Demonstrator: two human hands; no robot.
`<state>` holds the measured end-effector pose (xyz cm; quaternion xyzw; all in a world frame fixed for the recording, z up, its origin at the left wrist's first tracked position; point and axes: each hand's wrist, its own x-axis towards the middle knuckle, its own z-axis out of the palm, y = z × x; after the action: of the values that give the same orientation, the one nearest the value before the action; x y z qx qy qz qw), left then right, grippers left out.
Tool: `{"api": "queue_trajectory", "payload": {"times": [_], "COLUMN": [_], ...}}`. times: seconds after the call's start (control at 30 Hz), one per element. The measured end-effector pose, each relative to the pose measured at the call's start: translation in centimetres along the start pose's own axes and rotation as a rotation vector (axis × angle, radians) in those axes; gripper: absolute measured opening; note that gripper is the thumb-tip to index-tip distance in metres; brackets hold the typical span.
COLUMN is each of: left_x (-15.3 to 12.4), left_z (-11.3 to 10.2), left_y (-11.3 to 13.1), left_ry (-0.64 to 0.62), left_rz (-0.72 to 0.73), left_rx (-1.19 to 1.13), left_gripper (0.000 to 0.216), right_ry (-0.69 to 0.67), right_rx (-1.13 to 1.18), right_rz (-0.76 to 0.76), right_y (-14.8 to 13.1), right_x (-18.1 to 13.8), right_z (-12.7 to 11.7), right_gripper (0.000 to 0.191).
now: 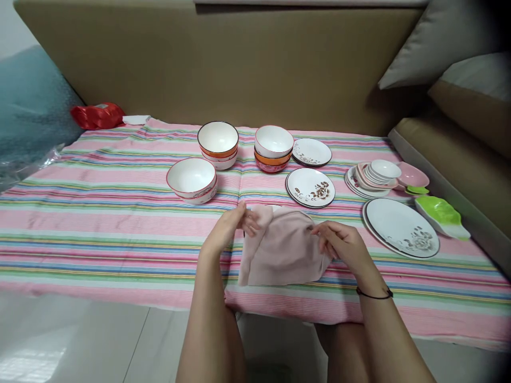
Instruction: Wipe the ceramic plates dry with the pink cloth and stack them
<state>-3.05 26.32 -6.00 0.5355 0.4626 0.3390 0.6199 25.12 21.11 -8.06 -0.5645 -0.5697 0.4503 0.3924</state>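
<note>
Pale pink cloth (285, 252) lies loosely draped close to the near edge of a striped cover (120, 255), between the person's two hands. A sliver of white with a dark rim peeps out at its far side; what it belongs to is mostly hidden. The left hand (239, 221) is loosely open at the cloth's left edge, thumb raised apart from the bent fingers. The right hand (339, 239) has its fingers bent at the cloth's right edge; whether they pinch the fabric I cannot tell. A thin dark bracelet (375, 296) circles the right wrist.

Just beyond the right hand are stacked large plates (391, 218), the top one floral, with a green-and-white leaf-shaped dish (443, 213) beside them. Past the cloth sit smaller stacked plates with a brown flower (305, 186) and, to the left, a pair of red-rimmed bowls (191, 178), one nested in the other. Farther right, small white bowls (383, 169) are nested on other dishware, next to a pink bowl (415, 175). Behind stand a dark-rimmed bowl stack (218, 139), a bowl stack with an orange band (273, 143) and another floral plate stack (312, 150). At the far left rests a shiny red package (98, 116), near the brown sofa backrest (239, 64).
</note>
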Motion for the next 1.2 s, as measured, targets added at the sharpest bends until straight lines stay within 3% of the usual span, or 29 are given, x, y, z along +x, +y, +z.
{"api": "queue_trajectory", "payload": {"times": [0.07, 0.17, 0.3, 0.43, 0.5, 0.6, 0.7, 0.8, 0.9, 1.0, 1.2], "left_x": [0.5, 1.5, 2.8, 3.4, 3.4, 3.2, 3.2, 3.2, 3.2, 3.0, 2.4], "left_z": [0.2, 0.8, 2.0, 2.6, 2.6, 2.3, 1.9, 1.6, 1.5, 1.5, 1.2], "left_y": [-0.5, -1.6, -3.2, -3.9, -3.5, -2.8, -2.5, -2.8, -3.0, -2.8, -2.8], "left_ry": [0.199, 0.375, 0.404, 0.382, 0.443, 0.587, 0.631, 0.668, 0.731, 0.731, 0.630], "left_rz": [0.052, 0.137, 0.271, 0.302, 0.314, 0.354, 0.374, 0.283, 0.118, 0.072, -0.162], "left_rx": [0.180, 0.455, 0.642, 0.827, 0.827, 0.633, 0.466, 0.415, 0.376, 0.366, 0.551], "left_gripper": [0.047, 0.030, 0.037, 0.033, 0.025, 0.020, 0.023, 0.036, 0.029, 0.028, 0.052], "right_ry": [0.076, 0.169, 0.074, -0.064, -0.083, -0.064, -0.027, 0.023, 0.040, 0.031, -0.137], "right_rx": [-0.047, -0.182, -0.423, -0.642, -0.697, -0.706, -0.723, -0.788, -0.819, -0.815, -0.816], "right_rz": [-0.092, -0.293, -0.489, -0.462, -0.440, -0.414, -0.392, -0.373, -0.400, -0.462, -0.492], "right_y": [-0.2, -0.8, -1.5, -1.1, -0.7, -0.2, 0.3, 0.7, 1.0, 0.8, 0.3], "right_x": [0.3, 1.0, 2.0, 2.1, 2.0, 1.9, 2.1, 2.4, 2.7, 2.9, 2.7], "right_z": [0.9, 2.9, 6.0, 8.0, 8.4, 8.6, 8.7, 8.8, 8.8, 9.0, 10.5], "right_gripper": [0.027, 0.017, 0.017, 0.019, 0.020, 0.023, 0.031, 0.040, 0.042, 0.041, 0.045]}}
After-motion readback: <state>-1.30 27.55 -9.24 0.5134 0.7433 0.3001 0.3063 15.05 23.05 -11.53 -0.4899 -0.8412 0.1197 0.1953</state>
